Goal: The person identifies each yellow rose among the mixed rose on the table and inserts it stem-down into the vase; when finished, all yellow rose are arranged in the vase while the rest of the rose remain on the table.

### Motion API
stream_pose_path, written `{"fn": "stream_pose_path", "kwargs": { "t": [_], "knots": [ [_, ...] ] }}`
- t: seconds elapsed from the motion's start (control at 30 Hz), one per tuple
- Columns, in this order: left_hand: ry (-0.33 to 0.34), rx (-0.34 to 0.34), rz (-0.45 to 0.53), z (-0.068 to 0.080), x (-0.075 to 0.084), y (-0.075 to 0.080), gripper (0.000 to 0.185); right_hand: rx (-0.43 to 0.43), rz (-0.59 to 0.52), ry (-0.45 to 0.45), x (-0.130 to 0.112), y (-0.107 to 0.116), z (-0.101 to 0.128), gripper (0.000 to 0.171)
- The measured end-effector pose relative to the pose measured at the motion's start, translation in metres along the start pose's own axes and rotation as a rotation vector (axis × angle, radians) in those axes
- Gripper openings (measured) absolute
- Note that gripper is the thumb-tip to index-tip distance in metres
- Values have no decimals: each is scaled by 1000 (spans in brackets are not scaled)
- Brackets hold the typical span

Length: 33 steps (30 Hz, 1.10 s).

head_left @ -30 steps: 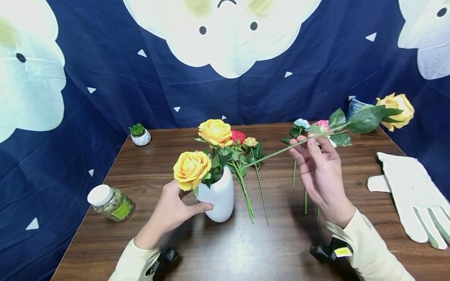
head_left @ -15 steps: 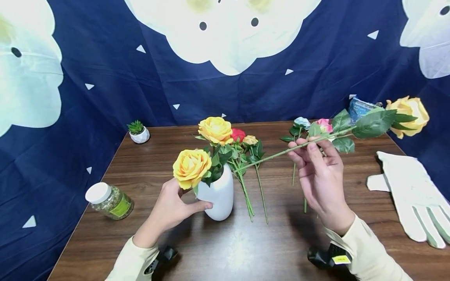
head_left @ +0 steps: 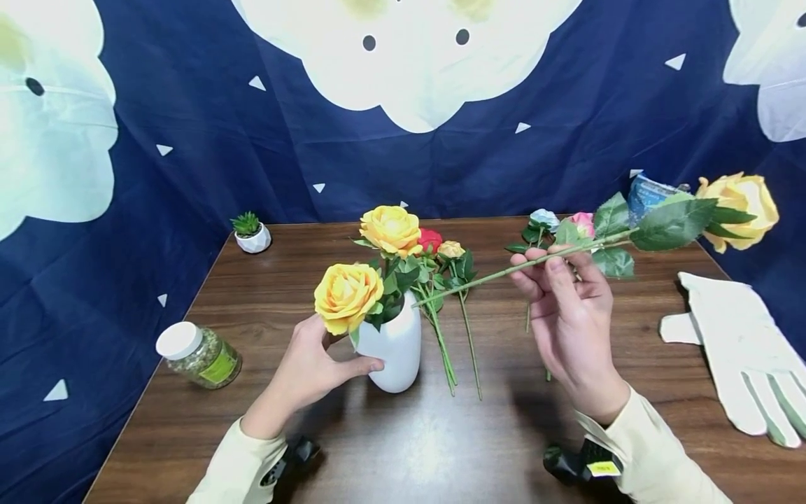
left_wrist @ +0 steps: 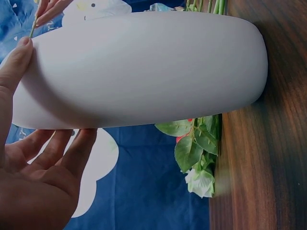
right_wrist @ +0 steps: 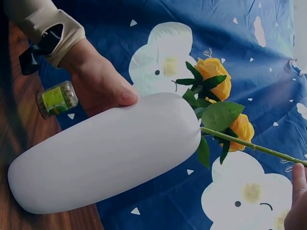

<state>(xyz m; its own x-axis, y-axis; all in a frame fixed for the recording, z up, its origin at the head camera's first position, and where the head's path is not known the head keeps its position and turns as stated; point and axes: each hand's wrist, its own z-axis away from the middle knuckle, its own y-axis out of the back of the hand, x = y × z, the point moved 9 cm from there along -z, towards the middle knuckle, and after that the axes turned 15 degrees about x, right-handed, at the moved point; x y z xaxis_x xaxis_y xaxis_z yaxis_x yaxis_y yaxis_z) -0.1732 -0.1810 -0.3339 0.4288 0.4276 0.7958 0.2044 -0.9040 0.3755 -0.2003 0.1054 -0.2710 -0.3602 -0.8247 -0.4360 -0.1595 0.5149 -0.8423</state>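
Overhead, right hand pinches a rose stem; only the left-wrist view shows left hand cupping the vase.

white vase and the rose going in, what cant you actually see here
- Inside of the white vase: hidden in every view by leaves and its own wall, so whether the stem tip has entered is unclear.
- Jar label: too small to read in the head view.
- Left hand fingers behind the vase: hidden in the head view.
- Right hand: cut off by the right wrist view's edge.
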Motion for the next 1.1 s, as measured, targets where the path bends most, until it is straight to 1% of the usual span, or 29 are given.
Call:
{"fn": "stream_pose_path", "kwargs": {
  "t": [0.2, 0.33, 0.6, 0.87, 0.93, 1.1],
  "knots": [
    [-4, 12, 2, 2, -1, 2, 80, -7, 13, -5, 2, -7, -3, 14],
    [-8, 9, 16, 2, 0, 1, 80, -16, 51, -11, 4, -11, -2, 13],
    [6, 3, 41, 1, -1, -1, 81, -56, 119, 21, 6, -21, 3, 11],
    [25, -2, 43, 1, -1, -2, 83, -157, 199, 101, 5, -36, 9, 13],
    [23, -1, 44, 0, -1, -2, 82, -157, 198, 131, 1, -39, 9, 13],
    [4, -1, 41, -1, 2, -1, 82, -118, 172, 185, -12, -40, 5, 11]
  ]
}}
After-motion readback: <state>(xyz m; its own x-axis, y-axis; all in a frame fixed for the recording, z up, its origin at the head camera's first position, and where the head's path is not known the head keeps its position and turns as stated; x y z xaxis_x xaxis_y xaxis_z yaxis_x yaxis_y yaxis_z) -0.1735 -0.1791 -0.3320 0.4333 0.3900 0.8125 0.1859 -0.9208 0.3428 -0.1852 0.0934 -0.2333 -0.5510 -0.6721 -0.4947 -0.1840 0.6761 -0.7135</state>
